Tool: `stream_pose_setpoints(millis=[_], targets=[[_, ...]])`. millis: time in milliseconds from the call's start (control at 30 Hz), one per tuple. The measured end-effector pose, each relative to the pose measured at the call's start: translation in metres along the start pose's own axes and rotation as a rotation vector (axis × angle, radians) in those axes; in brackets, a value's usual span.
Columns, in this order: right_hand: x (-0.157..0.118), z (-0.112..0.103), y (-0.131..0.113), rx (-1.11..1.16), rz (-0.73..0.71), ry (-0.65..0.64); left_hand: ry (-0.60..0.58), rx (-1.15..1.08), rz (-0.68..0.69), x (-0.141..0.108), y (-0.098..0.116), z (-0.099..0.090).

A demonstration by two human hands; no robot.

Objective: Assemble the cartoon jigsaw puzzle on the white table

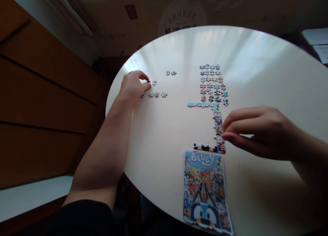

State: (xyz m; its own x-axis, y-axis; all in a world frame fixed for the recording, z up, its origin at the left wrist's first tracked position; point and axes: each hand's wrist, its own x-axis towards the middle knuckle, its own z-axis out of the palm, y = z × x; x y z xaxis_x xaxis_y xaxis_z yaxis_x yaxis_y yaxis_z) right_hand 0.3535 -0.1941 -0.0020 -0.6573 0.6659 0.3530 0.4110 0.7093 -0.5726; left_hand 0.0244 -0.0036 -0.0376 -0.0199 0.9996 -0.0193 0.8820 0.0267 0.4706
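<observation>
My left hand (134, 84) reaches to the table's far left, its thumb and forefinger pinched on a small dark jigsaw piece (148, 81). Beside those fingertips lies a loose piece (154, 82), and just below is a short row of loose pieces (157, 95). My right hand (258, 130) is at the right side of the partly joined puzzle border (217, 121), thumb and fingers drawn together at its edge. Whatever is between them, if anything, is hidden. The border runs along a top strip, a right side and a short bottom strip (205, 147).
Several loose pieces stand in rows (211, 79) above the border. Two more pieces (171, 73) lie farther left. A Bluey picture sheet (205, 191) lies at the near edge of the round white table (164, 133). Wooden panels (38, 102) stand at left.
</observation>
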Motion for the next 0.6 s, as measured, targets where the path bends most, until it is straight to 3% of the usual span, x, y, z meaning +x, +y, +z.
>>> stream_pose_setpoints(millis=[100,233,400,500,600], targets=[[0.000,-0.002,-0.001,-0.020,-0.004,-0.001,0.024,-0.005,0.070,-0.005,0.006,-0.002],[-0.001,0.001,0.001,-0.027,0.016,-0.010,0.143,-0.051,0.140,-0.009,0.007,-0.007],[0.000,0.006,0.002,-0.027,0.006,-0.038,0.286,-0.209,0.354,-0.017,0.011,-0.013],[0.001,0.008,0.004,-0.025,0.010,-0.041,0.273,-0.347,0.435,-0.027,0.022,-0.012],[0.002,0.011,0.005,-0.031,0.016,-0.027,0.136,-0.476,0.413,-0.039,0.038,-0.008]])
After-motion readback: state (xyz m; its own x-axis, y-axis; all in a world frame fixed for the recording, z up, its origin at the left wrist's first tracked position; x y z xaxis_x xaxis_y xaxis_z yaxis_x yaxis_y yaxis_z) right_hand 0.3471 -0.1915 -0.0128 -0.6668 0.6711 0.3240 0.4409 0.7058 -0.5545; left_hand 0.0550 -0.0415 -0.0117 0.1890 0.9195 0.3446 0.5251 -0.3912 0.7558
